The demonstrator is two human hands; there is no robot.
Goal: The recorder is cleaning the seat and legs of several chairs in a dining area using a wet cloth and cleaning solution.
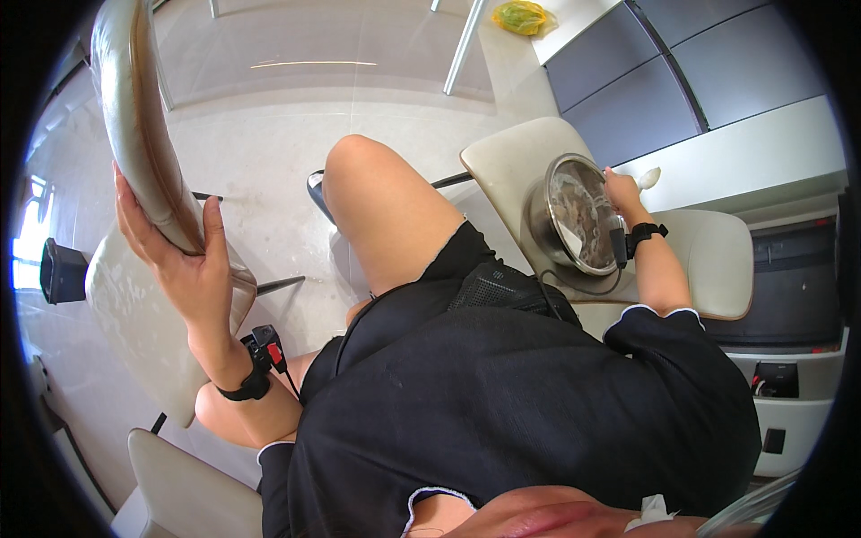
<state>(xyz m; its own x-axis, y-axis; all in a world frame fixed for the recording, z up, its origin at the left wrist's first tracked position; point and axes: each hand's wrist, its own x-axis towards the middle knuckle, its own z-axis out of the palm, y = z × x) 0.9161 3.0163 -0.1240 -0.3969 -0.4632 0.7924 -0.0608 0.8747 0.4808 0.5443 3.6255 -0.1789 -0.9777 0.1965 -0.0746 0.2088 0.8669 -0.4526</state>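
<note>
my left hand (179,260) wrapped, fingers curled, around the cream chair back (134,117). my right hand (621,193) gripped the rim of the steel bowl (569,215) resting on another chair's seat (708,251).

A yellow-green bag (521,16) lies at the top of the frame. Grey cabinet doors (628,90) fill the upper right. A dark bin (63,271) stands at far left on the pale floor (269,152).

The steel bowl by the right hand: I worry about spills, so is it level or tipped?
Tipped. The steel bowl shows its rim and inside toward the camera, right hand at its edge.
</note>
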